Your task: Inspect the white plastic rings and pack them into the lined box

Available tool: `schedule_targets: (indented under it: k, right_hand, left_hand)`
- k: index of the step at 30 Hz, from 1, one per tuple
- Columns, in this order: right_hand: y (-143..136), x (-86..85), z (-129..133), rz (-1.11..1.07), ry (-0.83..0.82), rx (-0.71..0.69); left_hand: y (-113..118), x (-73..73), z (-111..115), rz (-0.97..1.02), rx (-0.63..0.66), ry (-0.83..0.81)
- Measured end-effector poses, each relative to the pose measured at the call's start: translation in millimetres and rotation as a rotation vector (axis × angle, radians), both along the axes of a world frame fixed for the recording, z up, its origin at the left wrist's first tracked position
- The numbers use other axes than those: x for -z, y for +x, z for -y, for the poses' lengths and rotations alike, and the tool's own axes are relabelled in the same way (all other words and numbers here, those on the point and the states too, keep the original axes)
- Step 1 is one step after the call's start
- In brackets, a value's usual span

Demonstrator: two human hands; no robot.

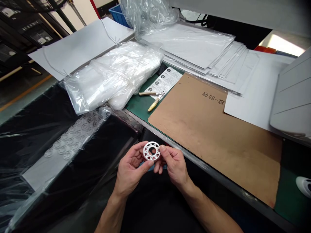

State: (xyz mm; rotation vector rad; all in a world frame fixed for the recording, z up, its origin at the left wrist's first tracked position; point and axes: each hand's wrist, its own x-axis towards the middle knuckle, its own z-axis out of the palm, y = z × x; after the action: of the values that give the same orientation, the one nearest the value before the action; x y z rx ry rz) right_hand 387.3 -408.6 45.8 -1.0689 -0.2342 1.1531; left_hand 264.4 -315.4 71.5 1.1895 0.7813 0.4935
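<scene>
Between my two hands is a small white ring-shaped part with cut-outs around a round centre hole. My left hand grips its left and lower edge between thumb and fingers. On the right edge, my right hand pinches it with thumb and forefinger, the other fingers curled below. The part is tilted toward me, held off the table's front edge. On the table beyond lie pliers with yellowish handles, resting partly on a printed sheet.
Brown cardboard covers much of the green table. Stacked white sheets lie behind it, and bundled clear plastic bags to the left. At left, a sheet with several clear ring parts rests on black plastic. A white object stands far right.
</scene>
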Motion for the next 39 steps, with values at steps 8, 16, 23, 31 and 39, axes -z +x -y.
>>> schedule_targets:
  k: [8, 16, 23, 31, 39]
  right_hand:
    - [0.8, 0.7, 1.4, 0.049, 0.004, -0.036]
    - [6.5, 0.8, 6.5, 0.353, 0.067, -0.007]
    - [6.7, 4.7, 7.3, 0.253, 0.028, -0.087]
    - [5.3, -3.2, 8.3, 0.587, 0.08, 0.034]
    - [4.0, -2.6, 8.1, 0.593, 0.112, 0.062]
  left_hand:
    - [-5.7, 0.6, -0.7, -0.043, 0.005, 0.001]
    - [-6.9, 2.0, 0.4, -0.095, -0.002, 0.167]
    - [-8.1, 0.5, 1.6, -0.087, -0.027, 0.095]
    - [-7.3, 4.2, 0.5, -0.101, -0.026, 0.048]
    - [-4.6, 2.8, -0.1, -0.021, -0.016, 0.054]
